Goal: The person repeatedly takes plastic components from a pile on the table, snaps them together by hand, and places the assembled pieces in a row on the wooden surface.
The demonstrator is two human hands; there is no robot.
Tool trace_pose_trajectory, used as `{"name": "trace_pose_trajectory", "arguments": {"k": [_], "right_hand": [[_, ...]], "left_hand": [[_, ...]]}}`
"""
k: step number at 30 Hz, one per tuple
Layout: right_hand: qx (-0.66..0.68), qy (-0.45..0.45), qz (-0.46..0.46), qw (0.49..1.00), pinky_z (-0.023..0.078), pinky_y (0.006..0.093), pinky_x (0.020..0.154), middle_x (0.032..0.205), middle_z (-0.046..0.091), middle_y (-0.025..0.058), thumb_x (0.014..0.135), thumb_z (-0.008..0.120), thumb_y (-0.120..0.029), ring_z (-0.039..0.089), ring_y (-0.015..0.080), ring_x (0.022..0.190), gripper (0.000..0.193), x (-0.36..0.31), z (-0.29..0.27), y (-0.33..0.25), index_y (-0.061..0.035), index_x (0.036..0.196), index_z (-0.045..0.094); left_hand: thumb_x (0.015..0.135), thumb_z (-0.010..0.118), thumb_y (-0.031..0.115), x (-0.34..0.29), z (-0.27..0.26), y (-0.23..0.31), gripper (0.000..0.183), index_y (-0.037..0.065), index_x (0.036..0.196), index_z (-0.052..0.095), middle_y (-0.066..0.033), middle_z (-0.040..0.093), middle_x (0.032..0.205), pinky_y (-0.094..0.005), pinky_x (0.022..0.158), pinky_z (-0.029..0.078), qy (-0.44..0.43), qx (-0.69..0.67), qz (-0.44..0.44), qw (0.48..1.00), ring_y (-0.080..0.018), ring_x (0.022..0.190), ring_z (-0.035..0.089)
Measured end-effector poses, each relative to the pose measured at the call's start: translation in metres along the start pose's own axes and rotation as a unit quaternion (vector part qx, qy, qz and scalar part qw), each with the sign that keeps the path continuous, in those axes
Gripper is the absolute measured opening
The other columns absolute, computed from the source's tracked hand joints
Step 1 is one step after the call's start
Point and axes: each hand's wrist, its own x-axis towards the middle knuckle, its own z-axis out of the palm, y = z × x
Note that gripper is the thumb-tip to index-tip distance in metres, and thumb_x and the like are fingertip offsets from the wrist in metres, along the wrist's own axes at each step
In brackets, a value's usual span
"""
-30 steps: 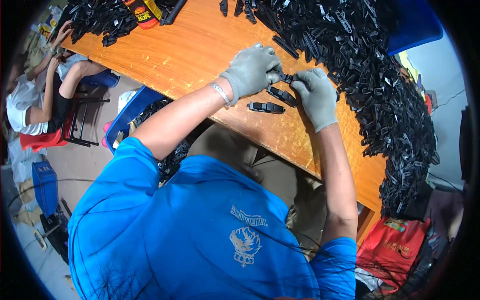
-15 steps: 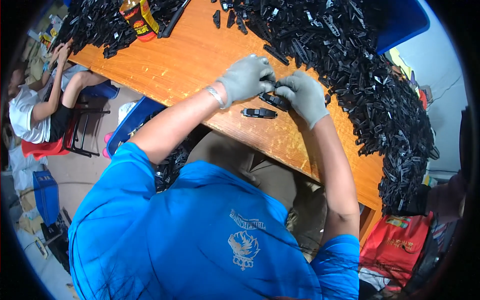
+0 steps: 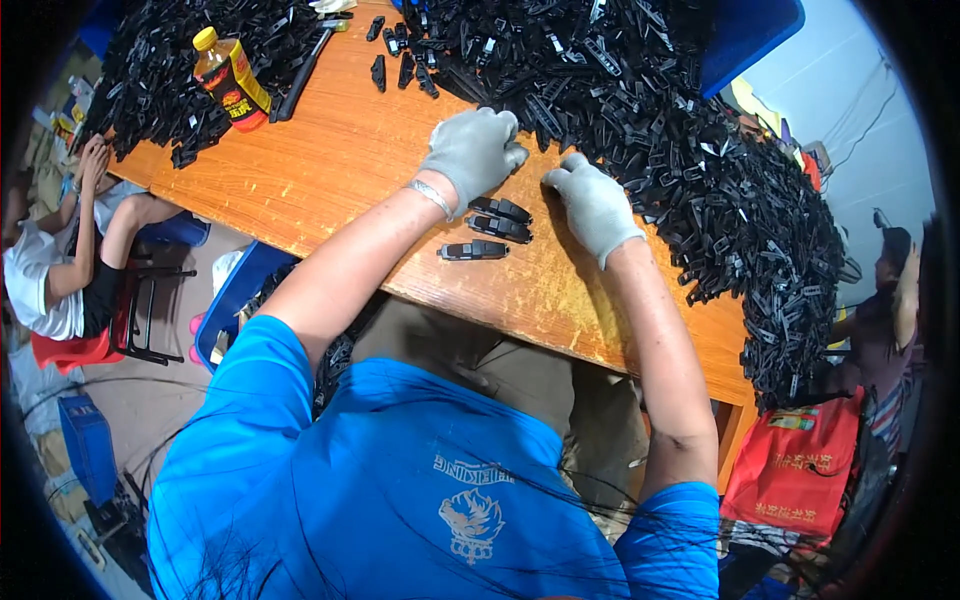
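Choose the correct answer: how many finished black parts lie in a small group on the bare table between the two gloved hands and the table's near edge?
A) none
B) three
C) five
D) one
B: three black parts lie side by side on the orange table, just below the left hand and beside the right hand, apart from the big pile of black parts.
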Motion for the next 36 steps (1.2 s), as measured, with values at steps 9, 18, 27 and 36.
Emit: {"name": "trace_pose_trajectory", "arguments": {"k": [9, 18, 27, 36], "right_hand": [[0.365, 0.158, 0.137, 0.907, 0.061, 0.0331, 0.081, 0.096, 0.08, 0.0152, 0.088, 0.078, -0.01, 0.077, 0.0212, 0.086, 0.025, -0.022, 0.025, -0.024, 0.002, 0.109, 0.075], [0.091, 0.069, 0.127, 0.985, 0.06, 0.0478, 0.086, 0.107, 0.073, 0.0172, 0.09, 0.081, -0.019, 0.074, 0.0373, 0.098, 0.019, -0.026, 0.017, -0.029, -0.0076, 0.106, 0.079], [0.174, 0.147, 0.088, 0.97, 0.058, 0.044, 0.084, 0.105, 0.071, 0.0111, 0.087, 0.086, -0.02, 0.072, 0.033, 0.098, 0.022, 0.007, 0.02, -0.016, -0.0113, 0.107, 0.083], [0.146, 0.126, -0.006, 0.981, 0.057, 0.0427, 0.077, 0.096, 0.067, 0.0089, 0.083, 0.087, -0.015, 0.072, 0.0323, 0.089, 0.02, 0.023, 0.03, -0.015, -0.0112, 0.102, 0.082]], "left_hand": [[0.091, 0.083, 0.02, -0.035, -0.004, -0.026, 0.027, 0.008, 0.114, 0.073, -0.0151, 0.076, 0.102, -0.0436, 0.087, 0.058, -0.05, -0.217, 0.001, 0.975, -0.036, 0.096, 0.074], [0.094, 0.077, 0.027, -0.036, -0.002, -0.031, 0.024, 0.012, 0.112, 0.081, -0.0128, 0.074, 0.113, -0.0481, 0.096, 0.058, -0.022, -0.103, 0.079, 0.991, -0.0346, 0.11, 0.07], [0.09, 0.082, 0.023, -0.038, 0.011, -0.03, 0.018, 0.012, 0.104, 0.08, -0.0092, 0.07, 0.105, -0.0457, 0.092, 0.055, 0.037, -0.098, 0.092, 0.99, -0.0323, 0.106, 0.066], [0.091, 0.081, 0.023, -0.032, 0.018, -0.027, 0.016, 0.011, 0.101, 0.08, -0.0089, 0.071, 0.105, -0.0461, 0.091, 0.056, 0.045, -0.094, 0.116, 0.988, -0.034, 0.104, 0.066]]}}
